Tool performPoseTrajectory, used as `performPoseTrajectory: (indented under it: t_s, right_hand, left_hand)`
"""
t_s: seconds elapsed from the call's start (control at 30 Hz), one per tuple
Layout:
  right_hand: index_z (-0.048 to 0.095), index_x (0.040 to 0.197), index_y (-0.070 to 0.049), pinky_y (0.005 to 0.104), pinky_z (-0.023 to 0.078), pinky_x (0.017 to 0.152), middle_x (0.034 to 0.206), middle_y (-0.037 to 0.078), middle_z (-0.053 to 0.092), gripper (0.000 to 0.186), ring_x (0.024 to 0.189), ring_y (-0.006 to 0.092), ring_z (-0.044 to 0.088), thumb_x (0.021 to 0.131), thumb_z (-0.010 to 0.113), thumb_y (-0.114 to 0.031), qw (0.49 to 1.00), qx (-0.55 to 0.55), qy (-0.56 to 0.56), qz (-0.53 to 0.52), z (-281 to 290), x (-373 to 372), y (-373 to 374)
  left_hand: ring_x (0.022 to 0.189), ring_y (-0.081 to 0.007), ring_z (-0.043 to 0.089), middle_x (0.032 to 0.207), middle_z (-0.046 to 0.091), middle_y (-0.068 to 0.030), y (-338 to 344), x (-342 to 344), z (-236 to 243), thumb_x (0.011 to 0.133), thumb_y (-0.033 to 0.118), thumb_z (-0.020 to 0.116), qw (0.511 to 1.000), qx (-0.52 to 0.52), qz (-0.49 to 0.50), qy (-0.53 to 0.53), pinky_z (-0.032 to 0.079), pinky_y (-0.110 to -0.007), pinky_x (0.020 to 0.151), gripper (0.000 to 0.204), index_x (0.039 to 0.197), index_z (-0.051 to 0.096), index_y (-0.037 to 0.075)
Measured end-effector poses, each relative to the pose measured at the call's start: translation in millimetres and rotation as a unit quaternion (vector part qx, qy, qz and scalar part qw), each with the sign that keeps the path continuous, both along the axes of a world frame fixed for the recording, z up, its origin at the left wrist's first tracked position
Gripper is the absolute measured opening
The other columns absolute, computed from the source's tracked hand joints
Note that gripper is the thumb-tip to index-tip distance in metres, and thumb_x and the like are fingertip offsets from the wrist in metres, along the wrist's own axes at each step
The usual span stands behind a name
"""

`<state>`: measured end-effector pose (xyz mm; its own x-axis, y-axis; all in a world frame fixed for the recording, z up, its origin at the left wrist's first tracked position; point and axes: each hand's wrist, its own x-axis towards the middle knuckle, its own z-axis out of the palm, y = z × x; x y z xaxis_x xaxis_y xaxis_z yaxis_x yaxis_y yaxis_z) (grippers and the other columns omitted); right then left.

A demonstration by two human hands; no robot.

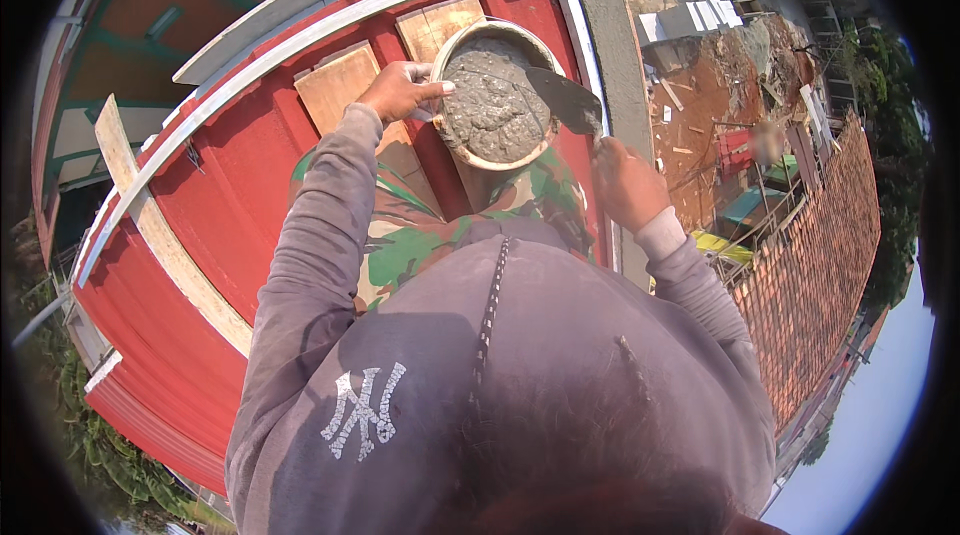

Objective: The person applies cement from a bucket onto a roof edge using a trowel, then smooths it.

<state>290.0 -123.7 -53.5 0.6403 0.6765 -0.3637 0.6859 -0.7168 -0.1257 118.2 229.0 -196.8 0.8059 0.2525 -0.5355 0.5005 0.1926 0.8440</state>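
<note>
Grey wet mortar fills a round bowl (495, 95) at upper centre of the frame, resting on the person's lap over camouflage trousers (415, 230). Left hand (403, 90) grips the bowl's left rim, thumb over the edge, touching the mortar. Right hand (627, 182), right of the bowl, is closed around the handle of a trowel (567, 100); the blade lies over the bowl's right rim, tip toward the mortar. Red metal roof (225, 205) under the person, two wooden boards (340, 85) on it just left of the bowl. Grey concrete edge (612, 35) runs along the right of the bowl. Tiled roofs (815, 265) far below at right.
</note>
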Motion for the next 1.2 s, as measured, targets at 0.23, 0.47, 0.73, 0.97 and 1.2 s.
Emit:
performPoseTrajectory:
  t_s: [0.23,0.47,0.73,0.97,1.2]
  right_hand:
    - [0.062,0.139,-0.001,0.0587,0.057,0.092,0.112,0.030,0.075,0.047,0.104,0.0518,0.072,0.105,0.060,-0.032,0.994,-0.029,0.100,-0.023,-34,-17,-5]
    - [0.062,0.141,0.010,0.0478,0.056,0.097,0.115,0.036,0.074,0.052,0.109,0.0460,0.075,0.105,0.067,-0.028,0.948,0.153,0.264,-0.091,-105,-34,21]
    - [0.068,0.136,-0.002,0.0287,0.046,0.053,0.081,0.001,0.062,0.040,0.063,0.0100,0.058,0.107,0.067,-0.029,0.842,0.183,0.454,-0.227,-122,-26,33]
    - [0.069,0.135,-0.002,0.0262,0.050,0.060,0.084,0.000,0.065,0.039,0.068,0.0093,0.060,0.109,0.065,-0.031,0.834,0.168,0.487,-0.198,-82,12,6]
    - [0.070,0.131,-0.003,0.0268,0.048,0.059,0.082,-0.002,0.062,0.036,0.065,0.0073,0.058,0.110,0.065,-0.031,0.864,0.127,0.463,-0.150,-3,53,17]
  left_hand:
    - [0.076,-0.0106,0.070,0.089,0.071,-0.0017,-3,7,2,0.107,0.032,0.072,0.999,0.013,0.035,0.014,0.067,-0.028,0.067,0.035,0.120,0.077,0.000]
    - [0.078,-0.0126,0.072,0.094,0.073,-0.0040,-7,10,-3,0.110,0.029,0.068,0.999,0.002,0.049,0.012,0.068,-0.029,0.067,0.036,0.127,0.075,-0.002]
    - [0.073,-0.0115,0.068,0.091,0.067,-0.0027,-3,10,0,0.108,0.028,0.071,0.998,-0.009,0.052,0.022,0.067,-0.029,0.065,0.035,0.125,0.076,-0.002]
    - [0.121,-0.0294,0.067,0.133,0.069,-0.0187,62,2,-6,0.101,0.050,0.074,0.969,0.236,0.066,0.039,0.056,-0.048,0.105,0.067,0.147,0.066,0.002]
    - [0.163,-0.0413,0.024,0.176,0.029,-0.0195,121,2,-42,0.103,0.045,0.072,0.802,0.542,0.175,0.178,0.024,-0.055,0.133,0.066,0.163,0.053,0.026]
